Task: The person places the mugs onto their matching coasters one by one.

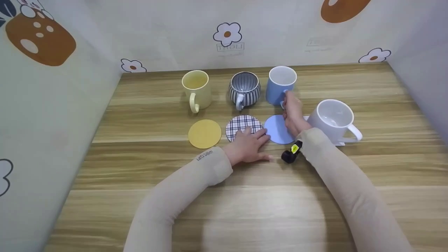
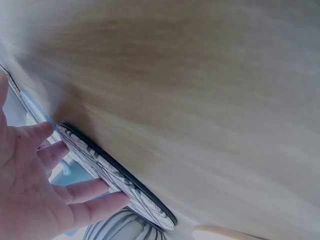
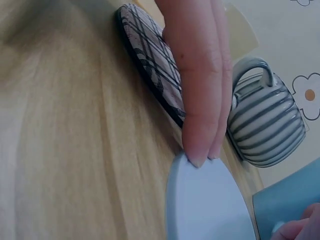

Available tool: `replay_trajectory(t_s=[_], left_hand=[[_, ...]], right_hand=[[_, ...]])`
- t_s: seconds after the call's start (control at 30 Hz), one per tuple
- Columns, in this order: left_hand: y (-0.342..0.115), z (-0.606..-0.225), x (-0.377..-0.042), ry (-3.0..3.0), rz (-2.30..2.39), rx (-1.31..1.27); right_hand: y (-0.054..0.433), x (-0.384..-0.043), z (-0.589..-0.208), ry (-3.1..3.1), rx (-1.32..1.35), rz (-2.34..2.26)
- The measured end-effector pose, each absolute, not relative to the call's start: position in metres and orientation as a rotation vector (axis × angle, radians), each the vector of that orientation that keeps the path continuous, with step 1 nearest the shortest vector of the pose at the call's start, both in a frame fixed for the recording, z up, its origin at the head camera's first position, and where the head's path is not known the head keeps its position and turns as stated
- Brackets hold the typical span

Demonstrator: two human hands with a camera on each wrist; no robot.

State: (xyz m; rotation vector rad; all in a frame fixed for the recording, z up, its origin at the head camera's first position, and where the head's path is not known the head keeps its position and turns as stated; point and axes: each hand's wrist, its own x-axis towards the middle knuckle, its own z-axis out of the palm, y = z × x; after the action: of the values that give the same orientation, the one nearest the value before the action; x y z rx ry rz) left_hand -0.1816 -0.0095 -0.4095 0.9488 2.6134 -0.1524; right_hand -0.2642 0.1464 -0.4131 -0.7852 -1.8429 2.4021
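Note:
My right hand (image 1: pixel 293 112) grips the handle of a blue mug (image 1: pixel 276 91), which stands upright at the back. In the right wrist view, fingertips (image 3: pixel 295 229) show at the handle of that mug (image 3: pixel 280 192). My left hand (image 1: pixel 247 145) lies spread over the near edge of a round plaid coaster (image 1: pixel 241 122). Two of its straight fingers touch the edge of a round blue coaster (image 3: pixel 207 200), seen close in the right wrist view. In the left wrist view, two other fingers lie against the plaid coaster (image 2: pixel 107 167).
A striped grey mug (image 1: pixel 245 91) stands behind the plaid coaster. To its left are a yellow mug (image 1: pixel 201 91) and a round yellow coaster (image 1: pixel 204 134). A large white mug (image 1: pixel 327 120) stands beside my right wrist, on a white coaster (image 1: pixel 339 144). Walls enclose the wooden table (image 1: pixel 140 171).

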Motion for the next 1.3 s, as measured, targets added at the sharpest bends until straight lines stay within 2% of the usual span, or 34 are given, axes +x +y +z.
replay_trajectory(t_s=[0.77,1.3], left_hand=[[-0.008,-0.407,-0.183,2.604,-0.159,0.946],[-0.011,-0.409,-0.182,2.603,-0.141,0.932]], right_hand=[[0.152,-0.258,-0.400,-1.825,-0.784,2.377],[0.156,-0.233,-0.383,-1.856,-0.695,2.474]])
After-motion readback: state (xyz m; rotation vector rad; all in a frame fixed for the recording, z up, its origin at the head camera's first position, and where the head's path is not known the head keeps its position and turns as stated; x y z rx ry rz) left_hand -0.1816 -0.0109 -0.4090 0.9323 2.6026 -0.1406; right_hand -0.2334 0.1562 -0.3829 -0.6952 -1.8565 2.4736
